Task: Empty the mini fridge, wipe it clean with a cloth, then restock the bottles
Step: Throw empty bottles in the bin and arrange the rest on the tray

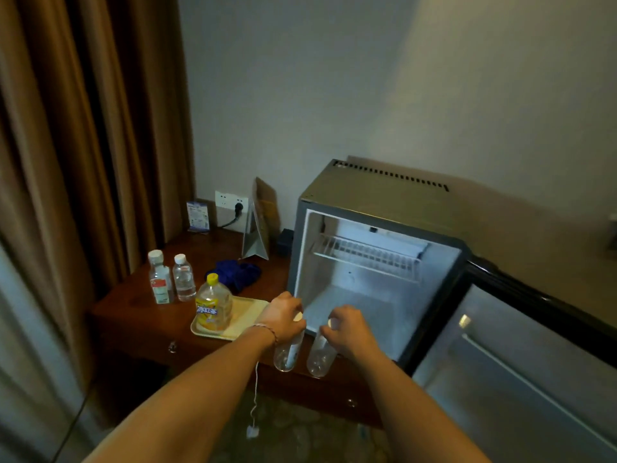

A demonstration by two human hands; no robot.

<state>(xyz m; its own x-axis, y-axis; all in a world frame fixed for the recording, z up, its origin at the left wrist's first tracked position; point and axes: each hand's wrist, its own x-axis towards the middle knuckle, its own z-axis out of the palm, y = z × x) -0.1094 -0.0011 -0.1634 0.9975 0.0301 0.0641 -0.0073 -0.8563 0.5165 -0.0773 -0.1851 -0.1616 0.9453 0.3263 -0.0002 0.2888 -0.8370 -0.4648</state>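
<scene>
Head view shows the mini fridge [377, 262] open and bare inside, its door [521, 372] swung out to its right. Just in front of its opening, the left hand [282, 317] grips one clear bottle [288, 354] by the neck and the right hand [347, 329] grips another bottle [320, 357] likewise. Left of the fridge stand three more bottles and the blue cloth [235, 274]. Hanging from neck grips, either bottle could swing, clip the fridge's lower edge or wire shelf [367, 255], and slip out.

A dark wooden table [133, 315] fills the frame's lower left. On it stand two water bottles [173, 279], a blue cloth [235, 274], a tray [247, 312] and the fridge [377, 262].
</scene>
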